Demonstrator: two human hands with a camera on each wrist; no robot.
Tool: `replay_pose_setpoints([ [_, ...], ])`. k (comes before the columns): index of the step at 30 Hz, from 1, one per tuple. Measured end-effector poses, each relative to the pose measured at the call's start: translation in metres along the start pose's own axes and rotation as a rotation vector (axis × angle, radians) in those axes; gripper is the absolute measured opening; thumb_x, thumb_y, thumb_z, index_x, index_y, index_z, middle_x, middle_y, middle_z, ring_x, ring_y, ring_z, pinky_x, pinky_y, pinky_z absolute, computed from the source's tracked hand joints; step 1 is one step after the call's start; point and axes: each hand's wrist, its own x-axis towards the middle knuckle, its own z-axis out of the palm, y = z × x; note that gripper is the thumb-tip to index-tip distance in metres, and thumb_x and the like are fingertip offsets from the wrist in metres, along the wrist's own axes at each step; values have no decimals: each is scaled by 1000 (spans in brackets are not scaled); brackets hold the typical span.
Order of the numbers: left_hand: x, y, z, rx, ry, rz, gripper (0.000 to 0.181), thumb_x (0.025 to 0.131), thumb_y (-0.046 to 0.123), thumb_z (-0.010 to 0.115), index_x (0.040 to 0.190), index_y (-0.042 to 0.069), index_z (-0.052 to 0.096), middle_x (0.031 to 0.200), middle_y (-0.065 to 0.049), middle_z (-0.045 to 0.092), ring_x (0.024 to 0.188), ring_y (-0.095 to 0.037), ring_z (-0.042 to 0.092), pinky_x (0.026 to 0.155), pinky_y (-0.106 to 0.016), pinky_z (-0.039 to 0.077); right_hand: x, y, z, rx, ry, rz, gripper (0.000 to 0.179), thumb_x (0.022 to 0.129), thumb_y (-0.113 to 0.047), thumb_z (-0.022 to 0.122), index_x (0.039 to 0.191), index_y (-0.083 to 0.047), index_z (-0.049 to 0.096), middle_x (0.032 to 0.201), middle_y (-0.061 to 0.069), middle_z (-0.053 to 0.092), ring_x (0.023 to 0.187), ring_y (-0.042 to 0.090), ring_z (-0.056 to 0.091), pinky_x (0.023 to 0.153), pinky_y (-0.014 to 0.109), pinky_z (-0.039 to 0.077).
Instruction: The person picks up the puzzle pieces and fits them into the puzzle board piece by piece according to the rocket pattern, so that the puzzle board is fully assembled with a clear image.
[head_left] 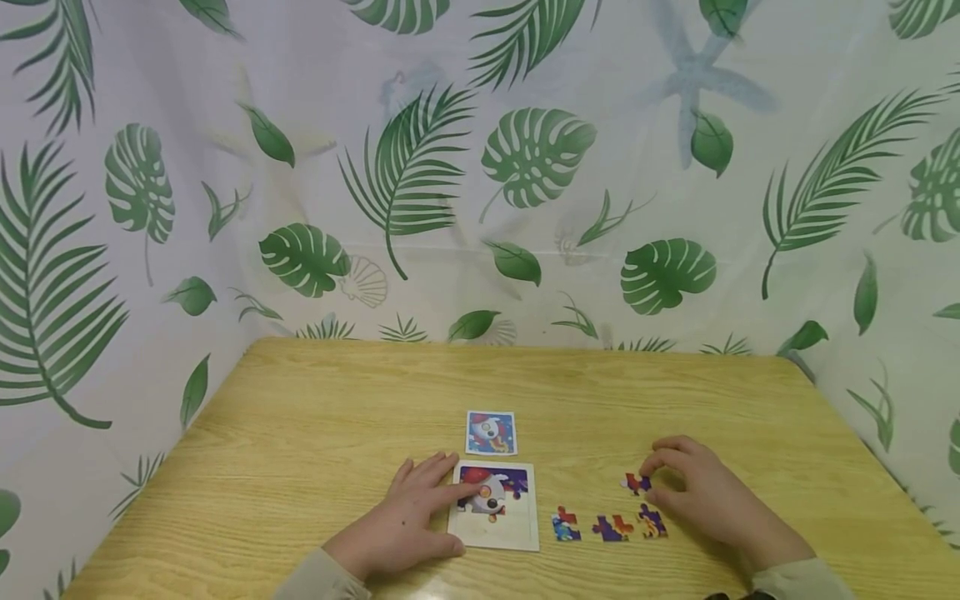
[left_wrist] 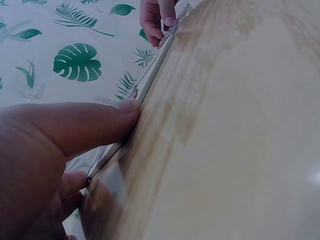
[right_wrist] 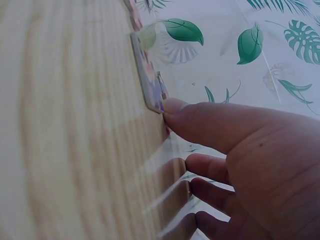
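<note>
A square puzzle board with a white frame lies on the table, its upper part filled with a picture of a white character in a red hat. My left hand rests at its left side, fingers spread, index finger stretched over the picture. In the left wrist view the left thumb lies by the board's edge. To the right, my right hand pinches a red and purple puzzle piece at its right edge between thumb and index finger. Just below that lies a purple and orange piece.
Two more loose pieces, one blue and red, one purple and orange, lie between board and right hand. A small picture card lies behind the board. A leaf-patterned curtain borders the wooden table.
</note>
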Motion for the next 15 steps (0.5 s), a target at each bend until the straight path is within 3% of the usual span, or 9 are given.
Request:
replay_pose_setpoints([
  [10, 0, -1, 0, 5, 4, 14, 67, 88, 43, 73, 150, 38, 49, 167, -4, 20, 155, -26, 8, 120, -57, -7, 1, 0, -1, 1, 7, -13, 14, 88, -24, 78, 98, -23, 68, 132, 15, 58, 124, 46, 51, 101, 65, 41],
  [15, 1, -1, 0, 0, -2, 3, 67, 88, 44, 73, 150, 39, 49, 167, -4, 20, 155, -27, 7, 120, -57, -8, 3, 0, 2, -34, 24, -26, 14, 85, -20, 79, 95, -21, 69, 125, 9, 60, 118, 38, 55, 100, 59, 45],
])
